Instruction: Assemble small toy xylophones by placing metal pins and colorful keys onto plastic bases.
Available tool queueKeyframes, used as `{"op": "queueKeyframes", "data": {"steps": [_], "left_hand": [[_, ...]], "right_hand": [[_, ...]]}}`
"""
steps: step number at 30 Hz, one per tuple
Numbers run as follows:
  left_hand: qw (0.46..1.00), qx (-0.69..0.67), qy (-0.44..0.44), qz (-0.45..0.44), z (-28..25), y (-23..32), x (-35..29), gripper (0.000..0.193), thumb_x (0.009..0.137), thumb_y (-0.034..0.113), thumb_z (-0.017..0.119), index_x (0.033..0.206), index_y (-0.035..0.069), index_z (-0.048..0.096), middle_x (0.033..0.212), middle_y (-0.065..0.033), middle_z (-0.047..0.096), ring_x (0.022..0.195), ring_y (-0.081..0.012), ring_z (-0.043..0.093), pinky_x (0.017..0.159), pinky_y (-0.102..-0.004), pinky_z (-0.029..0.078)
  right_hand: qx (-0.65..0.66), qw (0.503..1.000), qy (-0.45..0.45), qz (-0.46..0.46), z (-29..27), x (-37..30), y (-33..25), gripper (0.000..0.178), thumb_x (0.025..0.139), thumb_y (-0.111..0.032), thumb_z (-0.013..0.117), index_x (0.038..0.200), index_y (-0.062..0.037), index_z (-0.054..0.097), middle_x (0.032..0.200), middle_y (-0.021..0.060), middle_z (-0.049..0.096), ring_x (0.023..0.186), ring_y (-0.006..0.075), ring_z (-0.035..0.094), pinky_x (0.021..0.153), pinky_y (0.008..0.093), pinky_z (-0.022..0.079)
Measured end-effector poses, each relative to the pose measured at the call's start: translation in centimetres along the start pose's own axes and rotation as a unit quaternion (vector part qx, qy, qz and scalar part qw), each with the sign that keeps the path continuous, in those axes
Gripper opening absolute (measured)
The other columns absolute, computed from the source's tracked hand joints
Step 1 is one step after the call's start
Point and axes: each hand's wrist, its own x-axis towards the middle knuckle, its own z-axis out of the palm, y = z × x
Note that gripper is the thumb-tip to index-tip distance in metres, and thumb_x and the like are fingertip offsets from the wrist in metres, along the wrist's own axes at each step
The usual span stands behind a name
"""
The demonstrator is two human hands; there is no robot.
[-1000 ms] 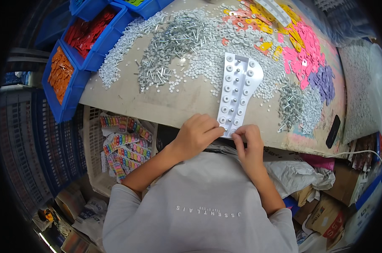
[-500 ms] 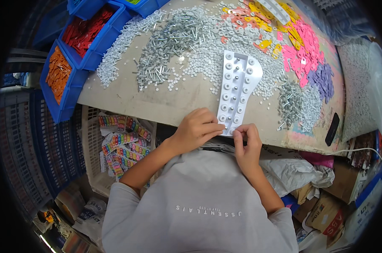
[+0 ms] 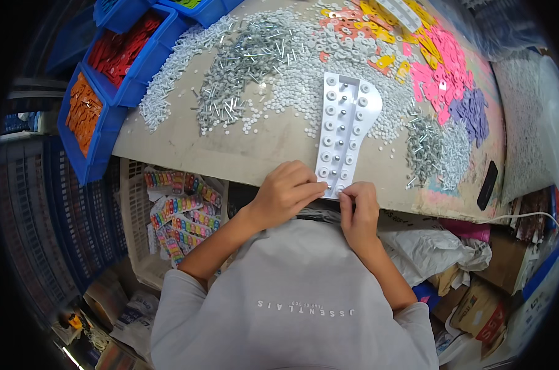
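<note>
A white plastic jig (image 3: 371,110) lies lengthwise at the table's front edge. Two rows of white ringed washers (image 3: 327,141) run along its sides, with a row of metal pins (image 3: 341,128) in the channel between them. My left hand (image 3: 287,191) is closed, its fingertips at the jig's near left corner. At the near right corner, my right hand (image 3: 361,209) has thumb and forefinger pinched beside the last washer. Whatever small piece either hand may hold is hidden by the fingers.
Piles of metal pins (image 3: 245,61) and small white caps (image 3: 301,98) cover the table. Pink pieces (image 3: 443,74) and purple pieces (image 3: 470,114) lie at the right, near a black phone-like object (image 3: 487,185). Blue bins (image 3: 138,92) stand left; a basket of colourful packs (image 3: 184,206) sits below the edge.
The view has shifted very slightly. Both hands stay at the jig's near end, with the right fingers a little lower and closer together.
</note>
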Motion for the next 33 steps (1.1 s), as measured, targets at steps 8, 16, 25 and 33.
{"op": "queueKeyframes", "data": {"steps": [8,16,25,33], "left_hand": [[1.0,-0.008,0.006,-0.008,0.1,-0.1,-0.2,0.018,0.078,0.007,0.078,0.095,0.005,0.074,0.086,-0.0057,0.062,0.081,-0.0258,0.061,0.07,-0.0374,0.049],[1.0,-0.01,0.014,0.009,-0.1,0.1,0.3,0.021,0.074,0.004,0.082,0.094,0.003,0.075,0.084,-0.0055,0.062,0.077,-0.0248,0.061,0.068,-0.0368,0.049],[1.0,0.01,-0.003,0.004,0.1,0.3,0.2,0.017,0.078,0.006,0.078,0.094,0.005,0.072,0.088,-0.005,0.063,0.084,-0.0259,0.062,0.073,-0.038,0.049],[0.991,-0.022,0.102,-0.089,-1.4,-0.9,1.0,0.013,0.079,-0.001,0.077,0.091,0.0,0.072,0.078,-0.0088,0.065,0.072,-0.0266,0.06,0.068,-0.0358,0.048]], "right_hand": [[0.101,0.979,-0.008,0.179,-0.2,0.3,-1.0,0.014,0.086,0.005,0.071,0.091,0.0007,0.059,0.082,0.0125,0.058,0.074,0.0291,0.059,0.062,0.0375,0.048],[-0.085,0.992,0.034,-0.082,-0.3,0.6,0.6,0.02,0.076,0.003,0.075,0.094,-0.0034,0.069,0.088,0.0077,0.06,0.084,0.0282,0.061,0.064,0.0376,0.05],[-0.09,0.99,-0.014,-0.107,-1.3,1.1,0.2,0.023,0.075,0.003,0.075,0.097,-0.0037,0.071,0.093,0.0075,0.062,0.085,0.0276,0.062,0.067,0.0369,0.052],[0.049,0.989,0.107,0.091,-2.0,2.8,2.3,0.009,0.09,0.005,0.063,0.098,0.0014,0.064,0.093,0.0124,0.063,0.086,0.0286,0.062,0.076,0.0349,0.05]]}}
